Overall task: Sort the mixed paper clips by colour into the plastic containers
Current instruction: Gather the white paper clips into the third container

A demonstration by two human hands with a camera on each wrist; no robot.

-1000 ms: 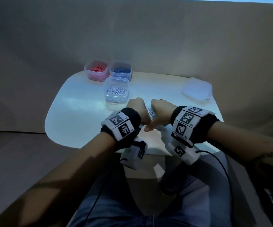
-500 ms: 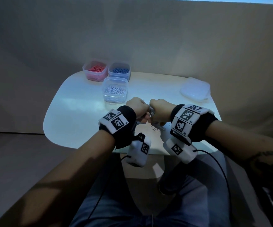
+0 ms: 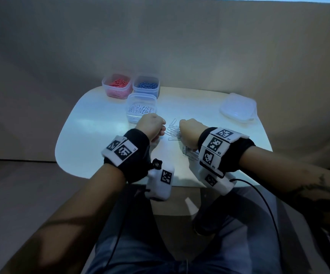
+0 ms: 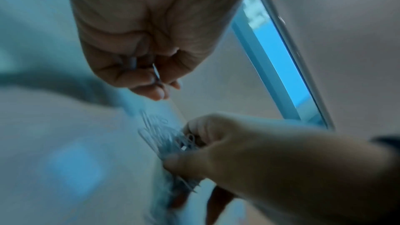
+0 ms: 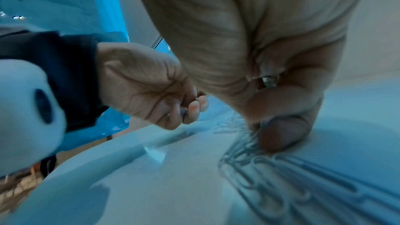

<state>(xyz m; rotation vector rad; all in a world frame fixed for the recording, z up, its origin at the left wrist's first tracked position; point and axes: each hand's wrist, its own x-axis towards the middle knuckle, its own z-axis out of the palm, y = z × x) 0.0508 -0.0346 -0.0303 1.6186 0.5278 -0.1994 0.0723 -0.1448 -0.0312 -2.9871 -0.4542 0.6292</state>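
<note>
**Silver clips between two curled hands**

Silver paper clips (image 3: 173, 131) lie in a loose pile on the white table (image 3: 93, 135), near its front edge. Over them, the left hand (image 3: 152, 126) has its fingers curled tight, pinching a single clip (image 4: 156, 74) at the fingertips. The right hand (image 3: 189, 133) is curled too, its thumb (image 5: 281, 134) pressing down on the pile. Farther back stands a clear tub of white clips (image 3: 141, 107). Behind it sit a tub of red clips (image 3: 116, 86) and a tub of blue clips (image 3: 146, 86), side by side. Off to the right, a lid (image 3: 238, 107) rests flat.
</note>
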